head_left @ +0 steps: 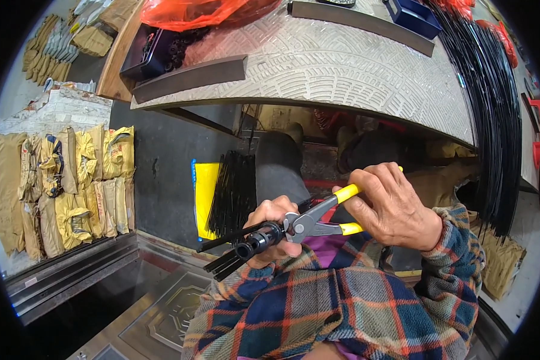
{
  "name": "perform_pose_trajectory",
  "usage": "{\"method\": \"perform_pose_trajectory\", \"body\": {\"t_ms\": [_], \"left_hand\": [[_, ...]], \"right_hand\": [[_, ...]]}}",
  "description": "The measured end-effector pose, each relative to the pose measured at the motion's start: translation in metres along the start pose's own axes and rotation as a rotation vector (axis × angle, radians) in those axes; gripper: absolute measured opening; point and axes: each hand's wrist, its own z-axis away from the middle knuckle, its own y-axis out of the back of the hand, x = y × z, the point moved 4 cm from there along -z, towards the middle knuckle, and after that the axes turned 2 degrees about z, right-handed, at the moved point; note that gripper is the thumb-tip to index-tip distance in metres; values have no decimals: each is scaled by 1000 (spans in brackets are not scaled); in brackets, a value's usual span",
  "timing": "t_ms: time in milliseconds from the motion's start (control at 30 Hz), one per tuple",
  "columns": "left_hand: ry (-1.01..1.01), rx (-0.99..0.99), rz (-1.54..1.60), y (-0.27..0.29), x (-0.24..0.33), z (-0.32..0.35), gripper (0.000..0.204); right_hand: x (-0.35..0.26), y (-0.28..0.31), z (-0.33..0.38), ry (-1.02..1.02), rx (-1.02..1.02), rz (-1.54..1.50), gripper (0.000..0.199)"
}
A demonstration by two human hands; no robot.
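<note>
My left hand (274,211) is wrapped round a black tubular fitting (259,239) and a bundle of thin black rods (230,263), which point down and to the left. The fitting's hollow round end faces me. My right hand (396,207) grips a pair of pliers (311,221) by its yellow handles, which are spread apart. The grey jaws of the pliers lie against the right side of the fitting, beside my left fingers. What is between the jaws cannot be made out.
Ahead stands a table with a textured light top (354,72), holding grey metal bars (192,78), a dark blue box (415,15) and a red plastic bag (204,13). Long black rods (489,108) hang over its right edge. Brown wrapped packages (78,186) lie at the left.
</note>
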Motion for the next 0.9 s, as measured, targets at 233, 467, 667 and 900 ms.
{"method": "perform_pose_trajectory", "body": {"t_ms": [233, 467, 667, 900], "left_hand": [[-22, -21, -34, -5, 5, -1, 42], [-165, 144, 92, -1, 1, 2, 42], [-107, 115, -10, -3, 11, 0, 41], [25, 32, -46, -4, 10, -4, 53]], "right_hand": [[5, 1, -3, 66, 44, 72, 18], [-1, -19, -1, 5, 13, -113, 21], [4, -5, -13, 109, 39, 28, 23], [-1, -14, -1, 18, 67, -40, 21]]}}
